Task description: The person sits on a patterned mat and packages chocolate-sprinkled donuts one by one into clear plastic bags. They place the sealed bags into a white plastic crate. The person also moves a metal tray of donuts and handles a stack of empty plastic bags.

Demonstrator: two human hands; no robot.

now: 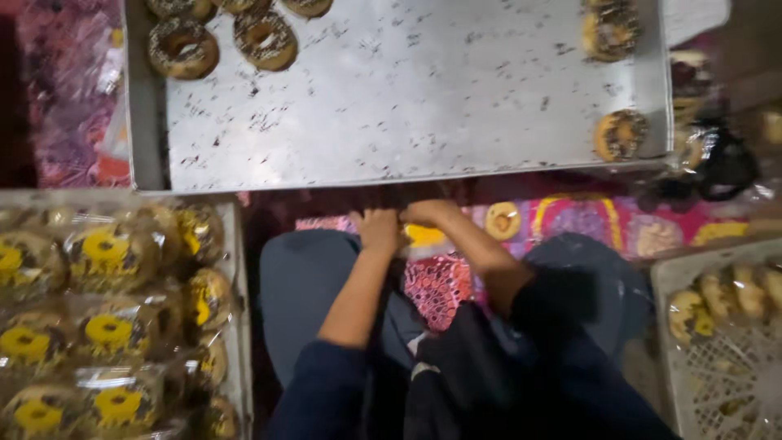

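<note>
Left hand point(377, 229) and right hand point(423, 214) curled, pinching yellow-labelled doughnut packet point(424, 238)

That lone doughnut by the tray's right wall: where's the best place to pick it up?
Probably by its outer rim, coming from above and from the left. The doughnut lies flat with its sprinkled top up, so pinching the sides spares the topping. The tray wall stands close on its right, leaving little room there.
</note>
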